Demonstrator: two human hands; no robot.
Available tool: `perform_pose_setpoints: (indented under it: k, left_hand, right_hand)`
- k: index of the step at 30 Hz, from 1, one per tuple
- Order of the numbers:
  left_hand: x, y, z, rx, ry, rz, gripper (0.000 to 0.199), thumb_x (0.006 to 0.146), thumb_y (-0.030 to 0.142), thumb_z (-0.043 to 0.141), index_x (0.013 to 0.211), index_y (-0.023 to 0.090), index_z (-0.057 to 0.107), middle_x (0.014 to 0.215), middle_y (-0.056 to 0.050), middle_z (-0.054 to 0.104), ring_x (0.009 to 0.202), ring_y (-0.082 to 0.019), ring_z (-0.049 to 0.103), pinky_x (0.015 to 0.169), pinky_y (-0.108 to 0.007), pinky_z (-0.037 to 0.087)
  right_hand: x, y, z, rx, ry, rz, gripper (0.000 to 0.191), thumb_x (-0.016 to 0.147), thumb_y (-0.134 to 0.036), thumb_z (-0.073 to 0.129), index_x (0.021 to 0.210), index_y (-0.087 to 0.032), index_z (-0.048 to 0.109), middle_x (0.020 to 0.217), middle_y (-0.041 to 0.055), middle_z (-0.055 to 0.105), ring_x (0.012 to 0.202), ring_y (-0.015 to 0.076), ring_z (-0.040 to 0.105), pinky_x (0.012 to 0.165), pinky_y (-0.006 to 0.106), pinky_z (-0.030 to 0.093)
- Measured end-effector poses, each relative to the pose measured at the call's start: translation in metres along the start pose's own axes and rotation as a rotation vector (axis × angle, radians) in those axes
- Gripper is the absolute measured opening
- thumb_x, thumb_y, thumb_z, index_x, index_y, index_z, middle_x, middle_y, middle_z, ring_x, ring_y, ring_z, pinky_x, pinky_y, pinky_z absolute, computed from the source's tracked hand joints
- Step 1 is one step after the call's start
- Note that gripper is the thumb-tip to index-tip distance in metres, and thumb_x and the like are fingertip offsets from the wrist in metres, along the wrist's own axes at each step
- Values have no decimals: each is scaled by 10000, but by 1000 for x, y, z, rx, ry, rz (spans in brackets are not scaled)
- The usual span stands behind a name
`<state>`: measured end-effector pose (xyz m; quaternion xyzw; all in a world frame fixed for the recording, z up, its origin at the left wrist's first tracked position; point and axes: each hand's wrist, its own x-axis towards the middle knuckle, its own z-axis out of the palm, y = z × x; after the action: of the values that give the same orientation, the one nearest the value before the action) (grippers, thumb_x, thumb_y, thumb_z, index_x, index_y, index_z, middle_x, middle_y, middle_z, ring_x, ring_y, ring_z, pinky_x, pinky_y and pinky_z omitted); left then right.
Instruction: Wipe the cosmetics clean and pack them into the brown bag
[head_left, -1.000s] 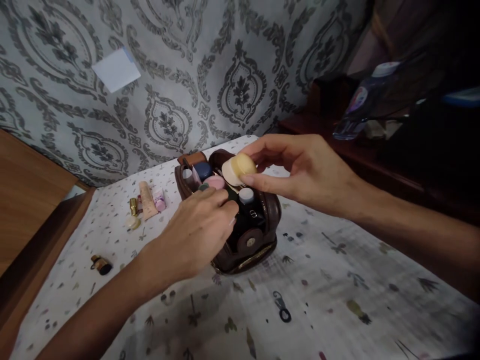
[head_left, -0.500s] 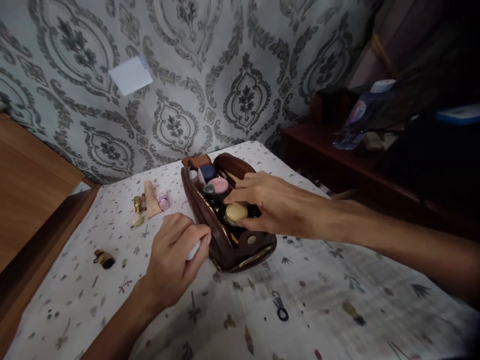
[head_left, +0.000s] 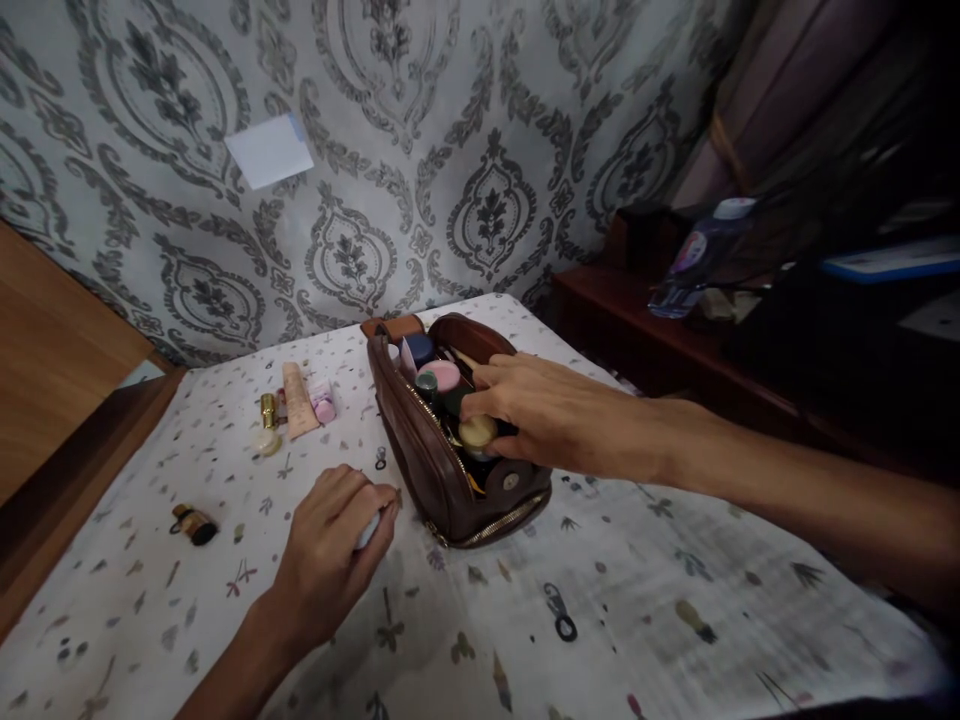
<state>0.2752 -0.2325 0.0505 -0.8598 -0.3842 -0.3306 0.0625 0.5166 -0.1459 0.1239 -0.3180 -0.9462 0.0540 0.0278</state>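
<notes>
A brown toiletry bag (head_left: 420,455) stands unzipped on the patterned sheet, packed with cosmetics. My right hand (head_left: 517,405) reaches into it from the right, finger and thumb closed about a gold-lidded jar (head_left: 477,432). Close to that jar are a dark green-capped bottle (head_left: 426,388), a pink oval lid (head_left: 439,376) and a dark blue lid (head_left: 418,348). Left of the bag, my left hand (head_left: 337,545) is closed around a small whitish item (head_left: 367,530), mostly hidden by the fingers; its kind cannot be made out.
On the sheet (head_left: 465,600) at left lie a beige tube (head_left: 298,402), a pink-and-white bottle (head_left: 322,400), a gold tube (head_left: 268,411), a pale round item (head_left: 266,442) and a black-and-gold container (head_left: 195,524). A clear bottle (head_left: 694,260) stands on the reddish furniture at right.
My left hand has drawn slightly left and down, away from the bag, still closed on the whitish item. My right hand stays inside the bag at the gold-lidded jar. The view has shifted a little.
</notes>
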Motion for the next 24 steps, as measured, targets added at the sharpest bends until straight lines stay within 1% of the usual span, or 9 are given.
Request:
perform_pose_setpoints:
  k: [3, 5, 7, 9, 10, 12, 15, 20, 24]
  left_hand:
    - [-5, -1, 1, 21, -8, 7, 127, 926, 67, 513, 878, 147, 599, 706, -19, 541, 656, -145, 494, 591, -281, 401]
    - [-8, -2, 1, 25, -13, 4, 130, 926, 65, 512, 879, 150, 597, 707, -18, 544, 658, -145, 488, 599, -282, 401]
    - [-11, -3, 2, 18, -18, -5, 133, 930, 69, 509, 879, 157, 595, 713, -16, 550, 661, -144, 487, 606, -281, 403]
    - [-14, -4, 1, 11, -26, -13, 135, 934, 75, 506, 882, 161, 595, 715, -14, 551, 662, -143, 488, 608, -279, 403]
    - [-16, -5, 1, 10, -31, -18, 133, 935, 78, 505, 885, 162, 596, 719, -14, 552, 665, -143, 490, 610, -279, 403]
    - [-19, -6, 2, 13, -47, -27, 125, 939, 86, 507, 897, 164, 595, 731, -17, 555, 676, -145, 492, 619, -282, 404]
    - [-23, -9, 3, 21, -76, -38, 114, 943, 87, 506, 909, 166, 581, 744, -22, 556, 691, -149, 485, 630, -286, 403]
    - [-27, -14, 8, 11, -92, -31, 109, 944, 82, 498, 908, 165, 560, 736, -20, 543, 681, -153, 476, 623, -288, 396]
    - [-29, -18, 10, 12, -83, -28, 112, 946, 83, 491, 911, 167, 558, 734, -20, 543, 672, -154, 482, 614, -284, 393]
  right_hand:
    - [2, -3, -3, -7, -36, 23, 51, 778, -175, 712, 825, -173, 690, 869, 59, 640, 821, 208, 540, 709, 306, 348]
    - [4, -4, -3, 0, -51, 38, 106, 797, -218, 718, 891, -173, 697, 895, 63, 649, 849, 215, 552, 720, 307, 356]
    - [7, -6, -3, 1, -75, 49, 113, 822, -217, 697, 929, -179, 697, 912, 62, 653, 877, 218, 560, 733, 307, 357]
    - [9, -6, -3, -16, -98, 52, 54, 840, -167, 655, 876, -181, 693, 904, 56, 653, 890, 211, 562, 743, 303, 353]
    - [10, -7, -3, -28, -104, 49, 63, 842, -141, 636, 827, -178, 685, 888, 51, 651, 880, 204, 560, 740, 300, 349]
    - [11, -7, -3, -47, -98, 46, 111, 837, -111, 613, 757, -172, 660, 849, 44, 643, 843, 191, 554, 721, 294, 342]
    - [11, -7, -3, -46, -87, 56, 110, 821, -98, 611, 748, -170, 650, 803, 40, 634, 800, 180, 551, 694, 288, 336]
    - [12, -1, 1, -19, -56, 48, 56, 783, -126, 669, 800, -178, 676, 828, 43, 636, 830, 189, 565, 713, 279, 359]
    - [10, 10, 5, 17, -16, 32, 100, 779, -189, 699, 879, -197, 702, 859, 36, 632, 834, 188, 574, 697, 272, 371]
